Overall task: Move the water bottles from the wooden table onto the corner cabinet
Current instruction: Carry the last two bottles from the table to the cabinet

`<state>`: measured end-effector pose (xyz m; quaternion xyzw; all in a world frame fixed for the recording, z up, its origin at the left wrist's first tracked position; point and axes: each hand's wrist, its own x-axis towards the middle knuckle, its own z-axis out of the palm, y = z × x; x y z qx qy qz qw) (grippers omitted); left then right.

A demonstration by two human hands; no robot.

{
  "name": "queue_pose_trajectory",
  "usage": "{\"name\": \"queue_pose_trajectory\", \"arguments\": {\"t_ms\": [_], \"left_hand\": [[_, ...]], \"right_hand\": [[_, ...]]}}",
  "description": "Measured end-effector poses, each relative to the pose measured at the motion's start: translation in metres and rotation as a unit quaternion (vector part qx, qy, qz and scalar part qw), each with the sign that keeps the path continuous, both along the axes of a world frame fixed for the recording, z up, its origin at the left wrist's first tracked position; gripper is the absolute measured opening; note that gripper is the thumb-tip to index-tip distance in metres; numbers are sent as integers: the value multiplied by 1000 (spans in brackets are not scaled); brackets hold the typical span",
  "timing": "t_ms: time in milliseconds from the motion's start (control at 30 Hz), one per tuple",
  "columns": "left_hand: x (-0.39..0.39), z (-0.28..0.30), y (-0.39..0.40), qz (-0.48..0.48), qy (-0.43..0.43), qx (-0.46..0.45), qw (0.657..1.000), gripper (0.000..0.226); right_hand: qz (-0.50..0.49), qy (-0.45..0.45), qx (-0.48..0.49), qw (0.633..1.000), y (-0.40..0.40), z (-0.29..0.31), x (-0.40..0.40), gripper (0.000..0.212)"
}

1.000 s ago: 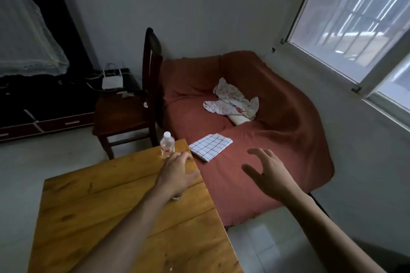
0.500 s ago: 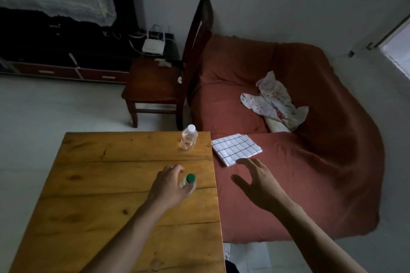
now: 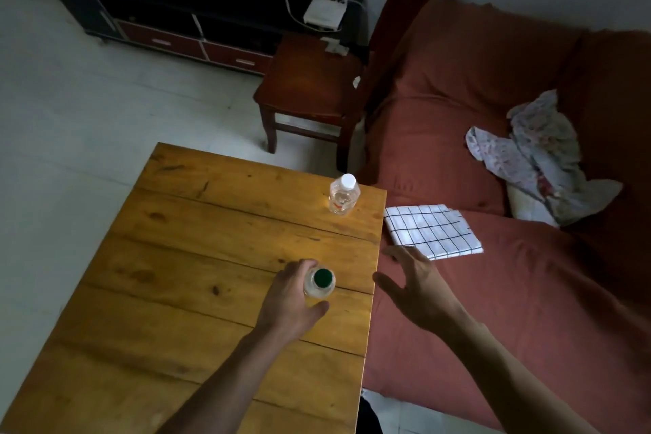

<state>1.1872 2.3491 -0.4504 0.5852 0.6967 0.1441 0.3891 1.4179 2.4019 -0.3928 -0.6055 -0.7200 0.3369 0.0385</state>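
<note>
On the wooden table point(image 3: 197, 278), the left hand point(image 3: 294, 301) wraps its fingers round a green-capped bottle point(image 3: 320, 283) standing near the table's right edge. A white-capped bottle point(image 3: 342, 194) stands at the table's far right corner, well apart. The right hand point(image 3: 419, 287) hovers just past that edge, fingers spread and holding nothing. Beyond the table sits a dark cabinet point(image 3: 183, 10), dim and perhaps the corner one.

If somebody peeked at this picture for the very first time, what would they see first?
Probably the left hand gripping the green-capped bottle near the right edge of the wooden table. Next, the white-capped bottle standing alone at the table's far right corner. The right hand hangs open over the red sofa cover, close to a checked cloth.
</note>
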Motion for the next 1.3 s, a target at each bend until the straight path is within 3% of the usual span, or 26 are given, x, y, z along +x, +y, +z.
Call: {"name": "queue_pose_trajectory", "arguments": {"t_ms": [233,400,567,900,1300], "left_hand": [[9,-57,0,35,-12,112,993,53],[9,-82,-3,66,-17,129,989,63],[4,-88,4,80,-33,158,984,58],[-36,-80,69,153,-14,158,975,64],[-56,-93,114,145,-3,147,979,64]], "right_hand": [[1,0,-11,1000,1,-42,9,56],[-9,14,2,1000,8,-62,7,53],[-11,21,-5,1000,16,-71,-1,68],[-21,40,-1,999,48,-75,-18,50],[-75,71,33,994,90,-99,-38,62]]}}
